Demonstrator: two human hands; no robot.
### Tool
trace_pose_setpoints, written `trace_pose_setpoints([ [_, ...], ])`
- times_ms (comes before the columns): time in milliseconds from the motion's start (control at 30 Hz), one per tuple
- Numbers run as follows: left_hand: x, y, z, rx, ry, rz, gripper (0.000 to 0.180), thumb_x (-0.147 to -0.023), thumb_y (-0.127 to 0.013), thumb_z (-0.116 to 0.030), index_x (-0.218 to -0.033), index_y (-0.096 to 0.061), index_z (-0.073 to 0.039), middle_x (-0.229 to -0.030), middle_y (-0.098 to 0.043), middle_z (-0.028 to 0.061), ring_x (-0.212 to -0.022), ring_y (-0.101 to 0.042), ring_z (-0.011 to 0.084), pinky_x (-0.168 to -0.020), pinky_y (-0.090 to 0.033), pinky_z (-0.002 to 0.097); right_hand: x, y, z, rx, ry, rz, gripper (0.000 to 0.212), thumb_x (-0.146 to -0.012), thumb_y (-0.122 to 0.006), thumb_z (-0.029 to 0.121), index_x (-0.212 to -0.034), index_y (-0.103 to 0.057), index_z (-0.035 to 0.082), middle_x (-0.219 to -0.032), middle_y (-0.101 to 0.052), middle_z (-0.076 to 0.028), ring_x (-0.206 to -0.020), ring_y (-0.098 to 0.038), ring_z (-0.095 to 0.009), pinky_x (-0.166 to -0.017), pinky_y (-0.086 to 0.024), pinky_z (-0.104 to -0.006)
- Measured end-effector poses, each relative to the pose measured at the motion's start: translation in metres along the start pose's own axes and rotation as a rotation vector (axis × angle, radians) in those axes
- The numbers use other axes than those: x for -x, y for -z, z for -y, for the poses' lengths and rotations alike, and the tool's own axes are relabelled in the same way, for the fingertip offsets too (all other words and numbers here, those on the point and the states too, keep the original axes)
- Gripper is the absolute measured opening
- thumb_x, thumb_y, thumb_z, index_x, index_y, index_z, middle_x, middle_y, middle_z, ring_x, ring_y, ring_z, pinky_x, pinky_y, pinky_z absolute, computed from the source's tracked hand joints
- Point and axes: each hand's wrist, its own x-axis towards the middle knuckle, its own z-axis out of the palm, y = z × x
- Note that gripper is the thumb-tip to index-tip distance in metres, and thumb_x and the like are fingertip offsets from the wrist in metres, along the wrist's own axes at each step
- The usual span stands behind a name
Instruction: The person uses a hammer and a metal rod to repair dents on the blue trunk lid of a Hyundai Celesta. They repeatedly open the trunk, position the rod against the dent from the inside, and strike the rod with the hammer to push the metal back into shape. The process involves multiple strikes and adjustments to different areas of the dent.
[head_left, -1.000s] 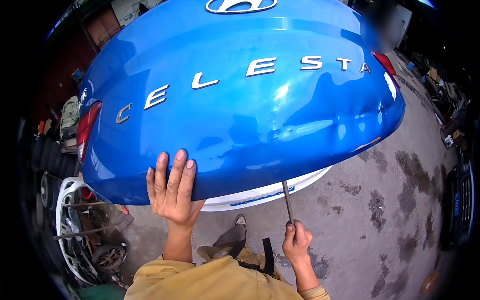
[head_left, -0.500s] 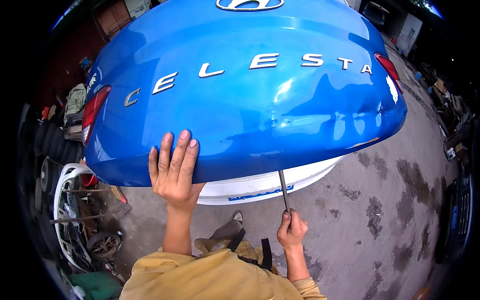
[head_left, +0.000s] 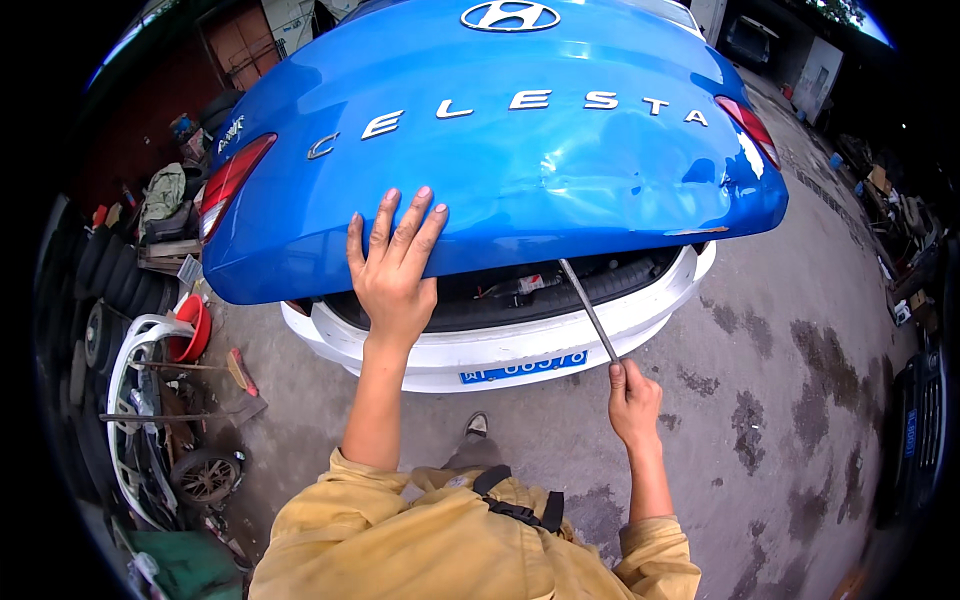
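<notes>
A blue car trunk lid (head_left: 480, 175) stands partly raised, dented on its right half, with chipped paint near the right lower edge. My left hand (head_left: 393, 265) lies against the lid's lower edge left of the middle, fingers spread over the paint. Closed round the near end of a thin metal rod (head_left: 590, 312) is my right hand (head_left: 634, 398). The rod slants up and to the left, and its far end passes beneath the lid's edge, where it is hidden. Below the lid shows the white rear bumper (head_left: 420, 360) with a blue plate.
On the left lie a loose white bumper (head_left: 125, 400), a red basin (head_left: 192, 328), a broom (head_left: 240, 371), a wheel (head_left: 207, 478) and stacked tyres (head_left: 118, 275). Another vehicle's front (head_left: 912, 420) stands at the right. The concrete floor (head_left: 770, 400) has dark stains.
The trunk lid has risen and tipped away, baring the dark trunk opening. My left hand has gone up with it. My right hand has moved up and right, and the rod now slants more.
</notes>
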Motion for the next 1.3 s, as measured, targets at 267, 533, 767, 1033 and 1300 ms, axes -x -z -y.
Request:
trace_pose_setpoints([
  [267, 0.001, -0.006, 0.011, 0.052, -0.02, -0.06, 0.066, -0.065, -0.054, 0.01, -0.122, -0.072, -0.019, -0.132, -0.067, 0.0003, -0.134, -0.054, 0.023, -0.119, -0.027, 0.0459, -0.036, 0.002, -0.002, -0.076, 0.088, 0.07, 0.031, -0.1, -0.059, 0.026, -0.079, -0.057, 0.004, -0.055, -0.052, -0.016, -0.051, -0.055, -0.039, -0.048, -0.041, -0.0444],
  [533, -0.002, -0.008, 0.011, -0.002, -0.026, -0.082, 0.027, -0.086, -0.064, -0.01, -0.107, -0.074, -0.025, -0.117, -0.074, -0.0019, -0.122, -0.064, 0.0249, -0.117, -0.035, 0.0449, -0.065, -0.003, -0.027, -0.041, 0.355, 0.018, 0.025, -0.095, -0.059, 0.019, -0.076, -0.06, 0.002, -0.056, -0.054, -0.01, -0.044, -0.054, -0.026, -0.044, -0.039, -0.0358],
  [767, 0.001, -0.015, -0.006, -0.02, 0.041, -0.05, 0.027, -0.09, -0.058, -0.015, -0.108, -0.071, -0.031, -0.117, -0.074, -0.0058, -0.123, -0.063, 0.0225, -0.117, -0.035, 0.0463, -0.07, 0.003, -0.039, -0.058, 0.396, 0.019, 0.035, -0.099, -0.053, 0.026, -0.081, -0.062, -0.003, -0.054, -0.05, -0.008, -0.043, -0.051, -0.026, -0.046, -0.037, -0.036],
  [1033, -0.014, -0.012, -0.005, 0.008, 0.04, -0.124, 0.043, -0.076, -0.06, 0.009, -0.106, -0.075, -0.018, -0.119, -0.073, 0.0012, -0.126, -0.061, 0.0253, -0.116, -0.031, 0.0466, -0.052, 0.008, -0.036, -0.059, 0.259, 0.099, 0.022, -0.094, -0.06, 0.018, -0.083, -0.063, 0.0, -0.056, -0.054, -0.011, -0.046, -0.055, -0.03, -0.046, -0.04, -0.0381],
  [1300, -0.007, -0.007, -0.018, 0.045, 0.13, -0.1, 0.056, -0.063, -0.051, 0.011, -0.11, -0.073, -0.01, -0.122, -0.072, 0.0074, -0.133, -0.056, 0.0295, -0.118, -0.025, 0.0484, -0.052, -0.021, -0.065, -0.129, 0.368, 0.007, 0.027, -0.1, -0.053, 0.021, -0.085, -0.061, 0.0, -0.055, -0.05, -0.01, -0.046, -0.054, -0.031, -0.047, -0.039, -0.0381],
])
